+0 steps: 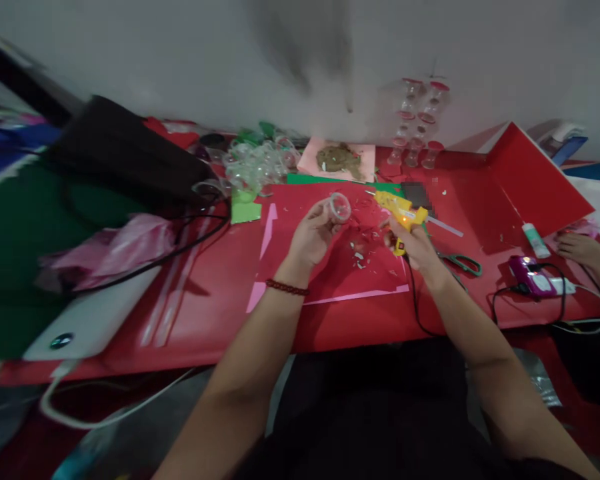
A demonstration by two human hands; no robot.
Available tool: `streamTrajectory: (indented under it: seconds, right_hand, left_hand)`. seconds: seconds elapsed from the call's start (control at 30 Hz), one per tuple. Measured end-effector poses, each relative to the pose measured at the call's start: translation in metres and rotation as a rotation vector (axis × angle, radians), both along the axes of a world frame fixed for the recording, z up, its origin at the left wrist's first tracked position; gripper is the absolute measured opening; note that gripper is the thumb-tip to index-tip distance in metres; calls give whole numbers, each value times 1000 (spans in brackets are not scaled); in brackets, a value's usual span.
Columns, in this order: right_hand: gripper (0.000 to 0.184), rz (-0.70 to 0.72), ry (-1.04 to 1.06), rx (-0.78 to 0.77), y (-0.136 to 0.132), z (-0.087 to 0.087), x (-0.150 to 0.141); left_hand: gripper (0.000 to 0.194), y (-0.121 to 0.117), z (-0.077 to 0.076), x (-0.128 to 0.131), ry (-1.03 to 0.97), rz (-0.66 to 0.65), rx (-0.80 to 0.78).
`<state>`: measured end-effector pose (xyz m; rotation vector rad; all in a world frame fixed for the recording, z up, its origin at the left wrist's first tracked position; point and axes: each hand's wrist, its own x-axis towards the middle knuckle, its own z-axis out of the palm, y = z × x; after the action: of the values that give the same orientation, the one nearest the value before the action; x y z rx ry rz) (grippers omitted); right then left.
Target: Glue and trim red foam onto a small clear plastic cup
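My left hand [314, 230] grips a small clear plastic cup [340, 207], its round rim turned toward the glue gun. In my right hand [416, 243] is a yellow hot glue gun [399, 205], held by its handle. The gun's nozzle points left at the cup, with a gap between them. An orange light glows on the gun's side. Beneath both hands lies a red sheet [295, 267] with pink strips at its edges, strewn with white and red scraps [359, 257].
Clear plastic cups [257, 163] are heaped at the back. Joined cups [420, 110] stand stacked by the wall. Scissors [463, 263], a glue bottle [535, 240] and a purple power adapter [533, 277] lie rightward. Another person's hand [583, 253] rests at far right; a laptop [95, 313] sits left.
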<state>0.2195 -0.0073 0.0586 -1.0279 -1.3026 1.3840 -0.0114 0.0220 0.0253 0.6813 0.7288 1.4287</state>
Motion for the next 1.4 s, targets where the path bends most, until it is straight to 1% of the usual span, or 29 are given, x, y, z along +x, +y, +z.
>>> streamTrajectory:
  seconds: [0.13, 0.23, 0.33, 0.47, 0.6, 0.83, 0.97, 1.1, 1.23, 1.4]
  right_hand:
    - [64, 63, -115, 62, -5, 3, 2]
    - [68, 69, -181, 84, -9, 2, -2]
    - [70, 64, -195, 91, -12, 2, -5]
    - [71, 45, -175, 103, -13, 2, -6]
    - [72, 33, -191, 83, -13, 0, -6]
    - [73, 27, -201, 97, -13, 2, -5]
    - [74, 20, -230, 92, -12, 4, -4]
    - [73, 15, -222, 77, -11, 2, -4]
    - [72, -4, -202, 78, -10, -2, -5]
    - [71, -9, -200, 81, -9, -4, -4]
  left_hand:
    - [16, -2, 3, 3, -23, -62, -35]
    - [20, -2, 2, 1, -20, -85, -51]
    - [22, -5, 4, 1, -1, -128, -54]
    - [18, -8, 7, 4, 6, -168, -81]
    - [16, -10, 6, 5, 19, -171, -95]
    - [21, -10, 4, 3, 23, -200, -98]
    - [22, -12, 6, 3, 19, -190, -73]
    - [22, -13, 8, 4, 17, -179, -58]
    - [19, -13, 10, 4, 27, -171, -69]
    - [20, -14, 13, 5, -22, -168, -91]
